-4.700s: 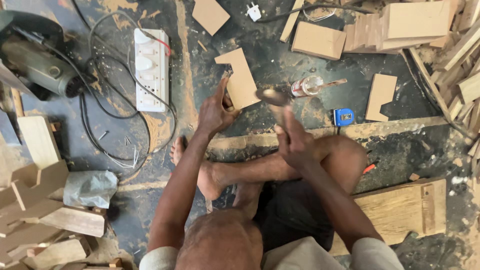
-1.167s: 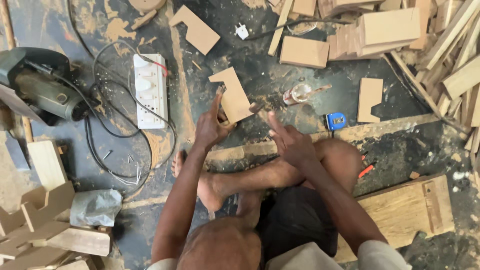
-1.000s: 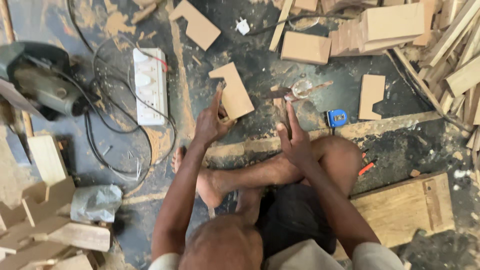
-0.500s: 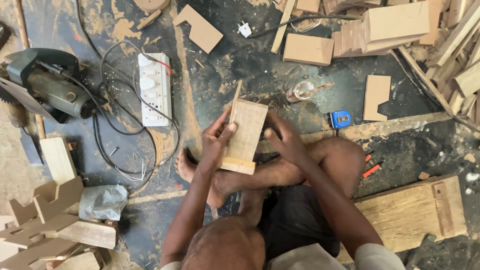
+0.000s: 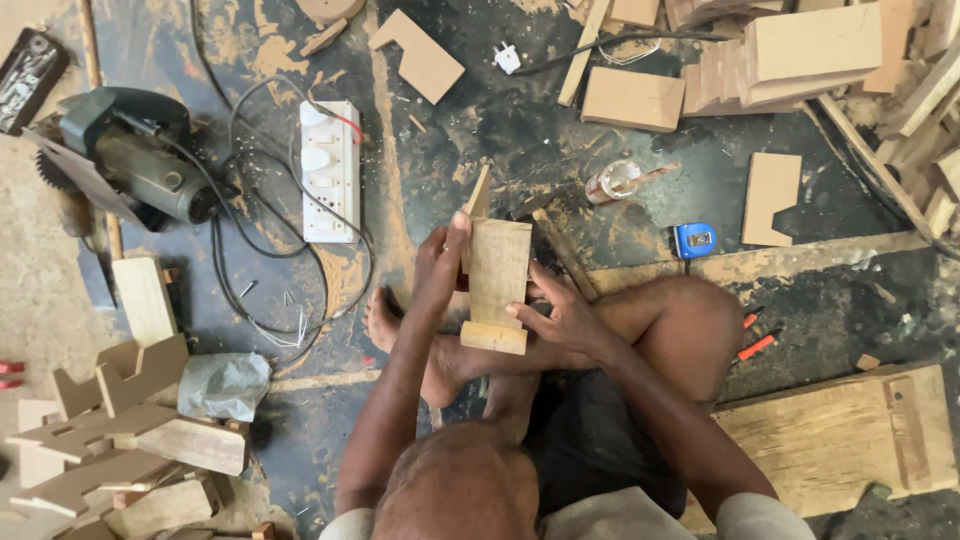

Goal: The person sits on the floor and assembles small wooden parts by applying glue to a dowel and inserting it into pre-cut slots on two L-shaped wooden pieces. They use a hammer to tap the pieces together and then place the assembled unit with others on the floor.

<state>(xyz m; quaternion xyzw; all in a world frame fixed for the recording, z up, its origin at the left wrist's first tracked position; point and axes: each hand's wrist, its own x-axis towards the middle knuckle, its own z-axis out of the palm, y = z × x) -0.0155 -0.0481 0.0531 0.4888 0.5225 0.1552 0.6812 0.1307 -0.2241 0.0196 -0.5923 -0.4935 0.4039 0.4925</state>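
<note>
The pale, flat rectangular wooden piece with a small cross block at its near end [image 5: 497, 283] stands between the person's two hands, held just above the crossed bare feet, its long axis running away from the body. The left hand [image 5: 438, 268] is wrapped round its left edge with the fingers stretched up along the side, and the right hand [image 5: 566, 318] is closed on its right edge lower down, thumb across the face, so both hands are clamped on the one piece. To do this step well, it seems best that the grip stay on the edges, leaving the face and the joint at the cross block open to view, and that the block be braced against the foot so nothing twists; whether that joint is tight cannot be told from here. A thin wooden strip [image 5: 478, 192] pokes up just beyond the left fingertips, and whether it touches the piece is unclear. Ahead of the right hand lie a small clear glass jar on its side [image 5: 612, 181] and, further right, a blue tape measure [image 5: 695, 240]. Well left of the left hand sit a white power strip with black cables [image 5: 330, 170] and a green circular saw [image 5: 135, 160]. Stacked wooden offcuts [image 5: 790, 50] lie far ahead, and a broad plank [image 5: 850, 435] rests to the right of the right arm.
</note>
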